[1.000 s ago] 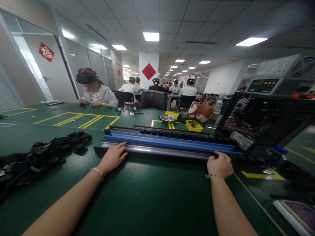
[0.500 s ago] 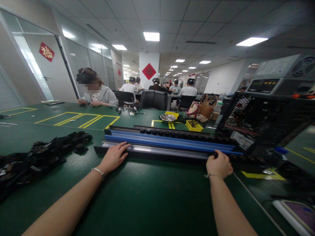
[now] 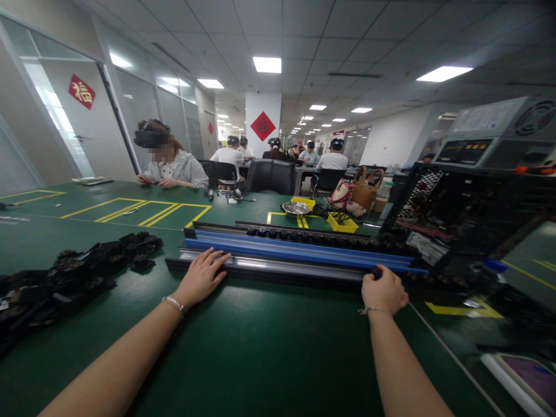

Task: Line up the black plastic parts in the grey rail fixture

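Observation:
A long black rail with a shiny grey top (image 3: 295,269) lies across the green table (image 3: 278,347). My left hand (image 3: 202,278) rests near its left end, fingers spread over the top edge. At the right end, my right hand (image 3: 384,291) is closed in a pinch around a small black piece (image 3: 377,271), partly hidden by the fingers. Just behind the rail lies a long blue rail (image 3: 295,250), and behind that another dark rail (image 3: 304,227) with a row of small black parts along it.
A pile of black parts (image 3: 78,272) lies on the left. Behind the rails stand a metal bowl (image 3: 296,208) and a yellow tray (image 3: 342,222). An open computer case (image 3: 460,214) is at the right, a phone (image 3: 525,376) nearer. A person (image 3: 169,162) sits across the table.
My right hand has shifted slightly left at the rail's right end. My left hand has hardly moved.

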`<state>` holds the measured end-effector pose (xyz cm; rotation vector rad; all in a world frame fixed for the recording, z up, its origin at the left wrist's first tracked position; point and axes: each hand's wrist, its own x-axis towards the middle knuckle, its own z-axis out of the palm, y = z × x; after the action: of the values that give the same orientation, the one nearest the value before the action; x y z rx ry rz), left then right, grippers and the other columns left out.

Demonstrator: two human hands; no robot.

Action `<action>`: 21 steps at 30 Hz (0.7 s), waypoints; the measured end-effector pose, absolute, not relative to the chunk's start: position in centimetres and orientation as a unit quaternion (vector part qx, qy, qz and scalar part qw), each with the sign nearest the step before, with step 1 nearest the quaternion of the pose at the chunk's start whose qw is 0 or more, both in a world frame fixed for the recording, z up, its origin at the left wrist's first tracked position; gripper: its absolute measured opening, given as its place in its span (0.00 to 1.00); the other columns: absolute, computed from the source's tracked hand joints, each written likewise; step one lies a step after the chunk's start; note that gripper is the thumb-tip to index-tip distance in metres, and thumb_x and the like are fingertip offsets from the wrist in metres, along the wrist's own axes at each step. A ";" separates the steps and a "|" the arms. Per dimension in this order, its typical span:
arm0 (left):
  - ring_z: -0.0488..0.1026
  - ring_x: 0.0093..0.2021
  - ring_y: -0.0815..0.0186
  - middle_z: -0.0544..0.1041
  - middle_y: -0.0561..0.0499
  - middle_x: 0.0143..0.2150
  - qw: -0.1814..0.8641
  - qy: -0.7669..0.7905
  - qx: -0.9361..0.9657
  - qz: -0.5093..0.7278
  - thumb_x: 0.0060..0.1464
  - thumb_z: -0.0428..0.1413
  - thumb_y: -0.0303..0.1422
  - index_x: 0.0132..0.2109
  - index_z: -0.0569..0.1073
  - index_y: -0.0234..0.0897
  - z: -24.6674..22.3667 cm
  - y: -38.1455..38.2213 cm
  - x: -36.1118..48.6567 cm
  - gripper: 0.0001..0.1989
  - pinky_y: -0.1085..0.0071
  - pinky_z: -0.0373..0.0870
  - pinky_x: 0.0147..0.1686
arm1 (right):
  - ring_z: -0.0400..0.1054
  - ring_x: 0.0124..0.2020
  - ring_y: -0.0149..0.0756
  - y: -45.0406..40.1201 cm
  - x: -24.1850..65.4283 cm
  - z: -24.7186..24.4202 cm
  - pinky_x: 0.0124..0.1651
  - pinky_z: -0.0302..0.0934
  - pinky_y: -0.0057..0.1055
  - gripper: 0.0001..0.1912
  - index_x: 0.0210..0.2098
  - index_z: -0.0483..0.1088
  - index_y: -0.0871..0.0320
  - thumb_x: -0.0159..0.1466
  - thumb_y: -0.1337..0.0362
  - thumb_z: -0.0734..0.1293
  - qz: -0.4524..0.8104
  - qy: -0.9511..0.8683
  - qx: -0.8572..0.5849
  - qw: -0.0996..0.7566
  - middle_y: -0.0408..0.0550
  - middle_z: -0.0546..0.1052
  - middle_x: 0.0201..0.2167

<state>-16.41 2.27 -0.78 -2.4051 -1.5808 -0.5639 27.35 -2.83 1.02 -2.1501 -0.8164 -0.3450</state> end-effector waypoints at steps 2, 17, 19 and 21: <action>0.51 0.64 0.53 0.64 0.49 0.61 0.105 -0.535 -0.816 -0.190 0.57 0.47 0.43 0.61 0.61 0.48 -0.9 2.3 -16.4 0.25 0.53 0.51 0.60 | 0.64 0.44 0.45 -2.8 27.3 1.0 0.50 0.52 0.47 0.19 0.45 0.69 0.55 0.55 0.63 0.60 -0.136 -0.326 -0.848 0.394 0.53 0.71 0.45; 0.51 0.64 0.53 0.64 0.49 0.61 0.108 -0.534 -0.816 -0.192 0.57 0.47 0.42 0.60 0.63 0.47 -1.1 2.5 -16.6 0.24 0.53 0.50 0.60 | 0.64 0.43 0.45 -2.9 26.9 1.4 0.51 0.53 0.44 0.19 0.44 0.69 0.59 0.53 0.64 0.60 -0.131 -0.343 -0.851 0.376 0.55 0.71 0.42; 0.51 0.64 0.53 0.64 0.49 0.61 0.113 -0.535 -0.816 -0.188 0.57 0.47 0.42 0.60 0.63 0.47 -1.1 2.5 -16.6 0.24 0.53 0.51 0.60 | 0.64 0.43 0.45 -2.9 26.9 1.3 0.51 0.52 0.45 0.18 0.43 0.70 0.59 0.53 0.64 0.60 -0.129 -0.344 -0.850 0.377 0.55 0.71 0.42; 0.51 0.64 0.53 0.64 0.49 0.61 0.115 -0.534 -0.817 -0.186 0.57 0.47 0.43 0.60 0.62 0.47 -1.2 2.5 -16.6 0.24 0.54 0.51 0.60 | 0.64 0.43 0.45 -2.8 27.0 1.3 0.51 0.52 0.46 0.18 0.42 0.70 0.59 0.53 0.64 0.60 -0.127 -0.350 -0.847 0.380 0.54 0.71 0.42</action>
<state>-16.61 2.50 -1.17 -2.3938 -1.5642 -0.5455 27.00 -2.83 1.26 -2.1620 -0.8937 -0.3254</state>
